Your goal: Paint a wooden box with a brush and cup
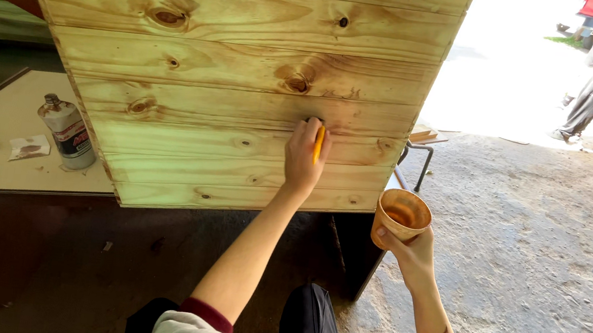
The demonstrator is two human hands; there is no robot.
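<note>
While the big pine plank panel (231, 82) fills the upper middle of the frame, the left hand (304, 156) sits near its centre, fingers curled tight around a yellow-handled brush (318, 143) whose tip touches the wood. Pressing too hard there could leave a dark blotch or a run down the boards, I reckon. At lower right the right hand (411, 254) wraps its fingers round an orange-stained cup (401, 217); it looks slightly tilted, so the liquid could slop onto the dirt floor (531, 243). On the tabletop (5, 120) at left stands a bottle (69, 132) with a red, white and dark label, a crumpled wrapper (29, 147) beside it.
</note>
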